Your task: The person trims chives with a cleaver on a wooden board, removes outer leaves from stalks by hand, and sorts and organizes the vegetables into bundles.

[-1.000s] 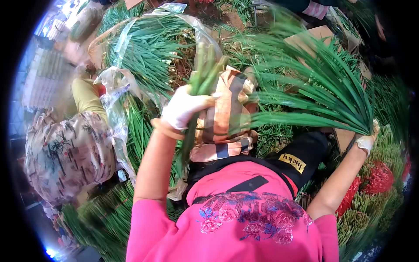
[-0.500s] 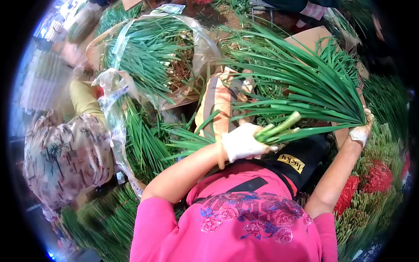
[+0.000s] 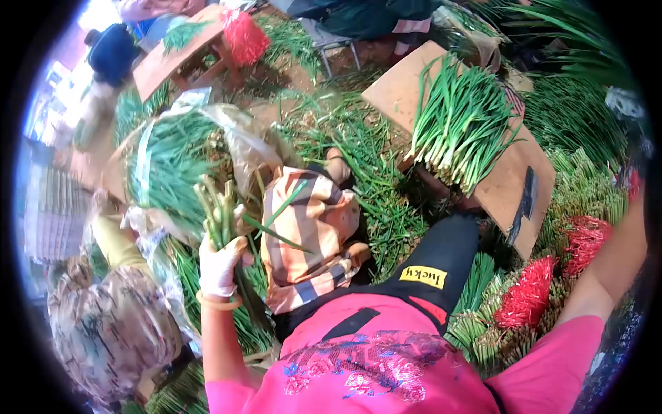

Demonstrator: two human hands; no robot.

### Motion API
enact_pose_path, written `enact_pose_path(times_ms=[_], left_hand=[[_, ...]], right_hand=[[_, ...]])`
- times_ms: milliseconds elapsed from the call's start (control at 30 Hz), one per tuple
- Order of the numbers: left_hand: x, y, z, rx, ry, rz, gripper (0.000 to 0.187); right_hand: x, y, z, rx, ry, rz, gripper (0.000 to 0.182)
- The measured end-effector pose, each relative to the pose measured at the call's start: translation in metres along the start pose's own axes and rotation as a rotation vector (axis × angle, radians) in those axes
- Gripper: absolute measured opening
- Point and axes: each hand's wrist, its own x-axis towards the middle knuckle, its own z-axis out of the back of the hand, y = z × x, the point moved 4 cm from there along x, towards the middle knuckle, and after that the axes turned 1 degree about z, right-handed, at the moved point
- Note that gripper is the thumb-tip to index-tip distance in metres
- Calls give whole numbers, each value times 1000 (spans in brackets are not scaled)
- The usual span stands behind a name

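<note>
My left hand, in a white covering with a ring at the wrist, is closed round a few thick green garlic stalks. Their cut ends point up, and leaves hang beside the patterned cloth over my leg. My right forearm reaches to the right edge, where the hand is lost from view. Long green leaves spread at the top right; whether that hand holds them is hidden. A pile of leafy green stalks lies on a wooden board, pale ends toward me.
A dark strip lies on the board. Red string bundles rest on packed stalks at right. Loose leaves litter the ground. A plastic-lined heap stands at left beside another person. A wooden table stands farther back.
My left hand has moved left with its stalks, ends now up. My right hand, earlier gripping a fan of leaves by its base, has swung right out of view. The board's pile shows fully.
</note>
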Motion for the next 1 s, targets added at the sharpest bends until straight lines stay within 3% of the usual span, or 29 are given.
enact_pose_path(times_ms=[33, 100, 167, 200, 267, 333, 367, 400, 467, 600, 633, 667, 767, 800, 833, 867, 900, 1000], left_hand=[[1, -4, 3, 33, -40, -12, 55], [1, -9, 13, 51, -103, -58, 54], [-7, -15, 21, 68, -107, -92, 47], [-9, -14, 26, 103, -197, -81, 41], [-16, -23, 22, 84, -125, -106, 39], [-21, -30, 10, 56, -63, -121, 48], [-23, -38, -4, 34, -43, -111, 55], [-25, -45, -14, 21, 4, -94, 60], [-25, -47, -27, -7, 0, -58, 61], [-23, -52, -62, -108, 128, 37, 57], [-21, -49, -70, -92, 162, 81, 60], [-22, -53, -84, -59, 187, 89, 53], [-20, -51, -108, -76, 268, 166, 53], [-18, -44, -110, -72, 276, 181, 54], [-9, -32, -107, 7, 349, 255, 60], [-14, -43, -128, -179, 385, 210, 70], [-15, -51, -140, -192, 492, 183, 67], [-9, -35, -147, -215, 615, 154, 68]], right_hand=[[-12, -3, -24, -15, 194, 81, 47], [-72, 12, -55, 60, 359, 364, 34], [-130, 38, -87, 351, 399, 486, 23], [-159, 54, -105, 552, 410, 511, 18], [-233, 83, -126, 785, 555, 468, 12], [-331, 98, -151, 778, 1032, 262, 6], [-365, 105, -141, 658, 931, 349, 7], [-392, 106, -140, 670, 903, 308, 9], [-404, 108, -149, 610, 1010, 292, 11], [-391, 108, -140, 567, 1004, 295, 17], [-382, 109, -134, 506, 1063, 270, 35], [-367, 112, -126, 434, 1168, 260, 65], [-317, 132, -85, 517, 1172, 266, 86], [-301, 143, -69, 604, 1118, 285, 82], [-293, 153, -57, 735, 1072, 257, 76], [-288, 163, -47, 867, 1022, 226, 70], [-283, 171, -38, 1020, 973, 93, 57], [-305, 210, -25, 1506, 1153, -661, 42]])
